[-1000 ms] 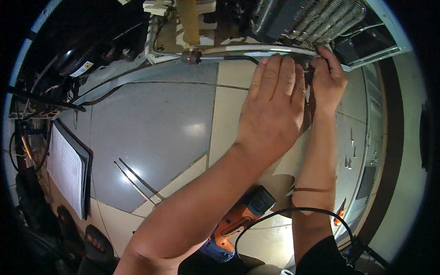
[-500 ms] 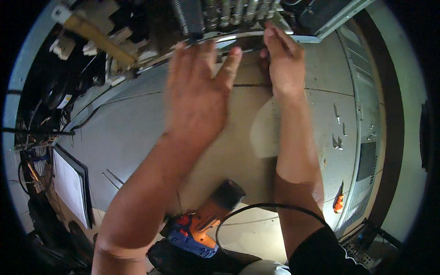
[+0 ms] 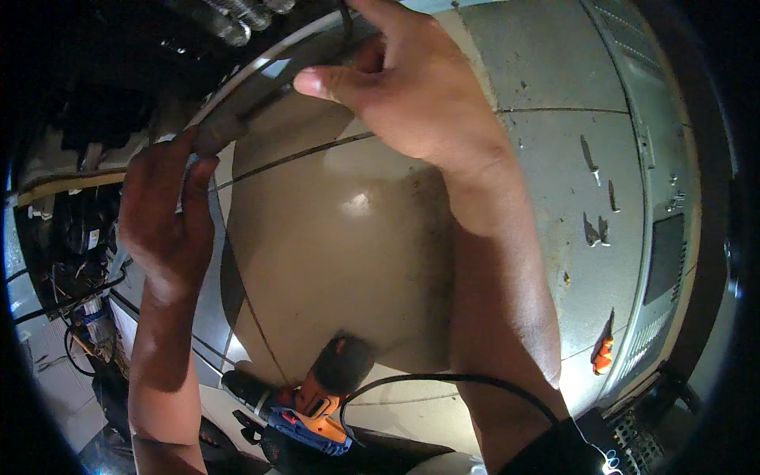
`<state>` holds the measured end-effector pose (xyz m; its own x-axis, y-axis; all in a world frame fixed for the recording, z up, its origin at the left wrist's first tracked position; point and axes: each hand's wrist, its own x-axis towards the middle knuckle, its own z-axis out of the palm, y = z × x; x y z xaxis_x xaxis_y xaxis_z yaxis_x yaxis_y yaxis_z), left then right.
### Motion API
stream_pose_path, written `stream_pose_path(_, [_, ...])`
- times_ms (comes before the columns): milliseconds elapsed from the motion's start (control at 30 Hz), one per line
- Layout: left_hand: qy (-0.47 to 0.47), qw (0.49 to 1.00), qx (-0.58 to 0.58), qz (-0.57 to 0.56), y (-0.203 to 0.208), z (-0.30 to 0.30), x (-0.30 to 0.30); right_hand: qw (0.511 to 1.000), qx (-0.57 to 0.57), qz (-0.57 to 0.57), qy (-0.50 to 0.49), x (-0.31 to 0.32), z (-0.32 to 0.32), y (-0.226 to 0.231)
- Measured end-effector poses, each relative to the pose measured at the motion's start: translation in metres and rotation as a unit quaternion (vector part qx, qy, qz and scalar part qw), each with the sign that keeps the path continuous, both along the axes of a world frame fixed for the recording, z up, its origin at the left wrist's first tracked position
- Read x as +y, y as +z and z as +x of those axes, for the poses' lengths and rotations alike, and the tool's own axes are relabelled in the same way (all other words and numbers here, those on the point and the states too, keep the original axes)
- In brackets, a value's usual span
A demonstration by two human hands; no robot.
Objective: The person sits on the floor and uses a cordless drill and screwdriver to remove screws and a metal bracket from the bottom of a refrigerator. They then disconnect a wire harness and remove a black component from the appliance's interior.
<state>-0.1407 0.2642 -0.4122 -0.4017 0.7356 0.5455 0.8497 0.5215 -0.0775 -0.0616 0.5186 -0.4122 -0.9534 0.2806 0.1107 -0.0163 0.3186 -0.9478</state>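
Note:
My left hand [image 3: 162, 218] grips the lower left part of a curved metal panel edge [image 3: 261, 75] of an opened appliance. My right hand [image 3: 396, 87] holds the same edge higher up, thumb pressed along the rim, fingers curled over the top. Dark insides with ribbed hoses [image 3: 229, 20] show above the edge. An orange and blue cordless drill [image 3: 305, 396] lies on the tiled floor [image 3: 332, 237] below, between my forearms.
A black cable [image 3: 443, 378] loops across my right forearm near the drill. Loose screws [image 3: 590, 158] and a small orange tool [image 3: 603, 355] lie on the floor at the right. A grey grille panel [image 3: 661, 261] runs along the right. Wires and parts [image 3: 79, 261] crowd the left.
The view has swung toward the right and closer. My left hand moved from flat on the panel to gripping its edge at the left; my right hand stays on the rim.

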Motion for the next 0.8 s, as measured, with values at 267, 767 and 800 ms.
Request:
stream_pose_path(267, [0.065, 0.996, 0.001, 0.062, -0.010, -0.005, 0.024, 0.973, 0.123, -0.013, -0.196, -0.030, -0.024, -0.044])
stream_pose_path(767, [0.241, 0.964, -0.020, 0.111, -0.002, -0.008, 0.044, 0.922, 0.155, 0.078, -0.345, -0.055, -0.042, -0.055])
stream_pose_path(800, [0.237, 0.965, -0.049, 0.106, 0.001, -0.007, 0.042, 0.915, 0.177, 0.107, -0.347, -0.056, -0.042, -0.055])
